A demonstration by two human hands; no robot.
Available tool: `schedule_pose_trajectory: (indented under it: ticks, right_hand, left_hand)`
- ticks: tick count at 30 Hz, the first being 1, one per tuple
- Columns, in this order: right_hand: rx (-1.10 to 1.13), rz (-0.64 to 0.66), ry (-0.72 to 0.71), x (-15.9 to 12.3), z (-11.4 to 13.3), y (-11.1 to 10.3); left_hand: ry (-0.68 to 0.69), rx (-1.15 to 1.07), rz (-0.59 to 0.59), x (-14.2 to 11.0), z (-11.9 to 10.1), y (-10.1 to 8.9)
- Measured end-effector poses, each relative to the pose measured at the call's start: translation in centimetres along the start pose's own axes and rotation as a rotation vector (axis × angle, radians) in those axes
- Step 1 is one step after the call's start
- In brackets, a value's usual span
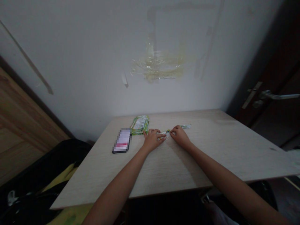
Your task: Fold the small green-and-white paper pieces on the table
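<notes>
A narrow strip of folded, printed wrapper (pixel 167 132), white with green and yellow, lies low over the table between my hands. My left hand (pixel 152 140) rests on the tabletop with its thumb and forefinger about the strip's left end; its other fingers are bent and apart. The fingertips of my right hand (pixel 180 136) pinch the strip from the right. Beyond the right knuckles a green-and-white wrapper piece (pixel 186 126) shows; whether it joins the strip is hidden. A pile of flat green-and-white wrappers (pixel 140 124) lies just behind my left hand.
Left of the pile, a phone (pixel 122 140) with a blurred screen lies on the pale wooden table (pixel 222 147). The wall (pixel 112 87) with old clear tape (pixel 161 67) borders the table's back. A dark door (pixel 276 93) with a metal handle stands at right.
</notes>
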State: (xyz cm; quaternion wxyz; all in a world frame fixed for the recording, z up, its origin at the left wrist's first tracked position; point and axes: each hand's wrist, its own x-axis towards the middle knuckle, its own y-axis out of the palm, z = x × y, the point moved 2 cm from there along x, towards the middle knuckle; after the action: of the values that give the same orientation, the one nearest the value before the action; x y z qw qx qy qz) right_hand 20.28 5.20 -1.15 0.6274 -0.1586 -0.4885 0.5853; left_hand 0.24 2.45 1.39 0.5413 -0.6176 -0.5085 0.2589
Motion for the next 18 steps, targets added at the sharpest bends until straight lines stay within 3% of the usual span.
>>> schedule_pose_trajectory:
  ticks: [18]
  right_hand:
    - [-0.023, 0.051, -0.041, 0.34, 0.25, -0.17]
  left_hand:
    - [-0.067, 0.000, 0.008, 0.03, 0.16, 0.31]
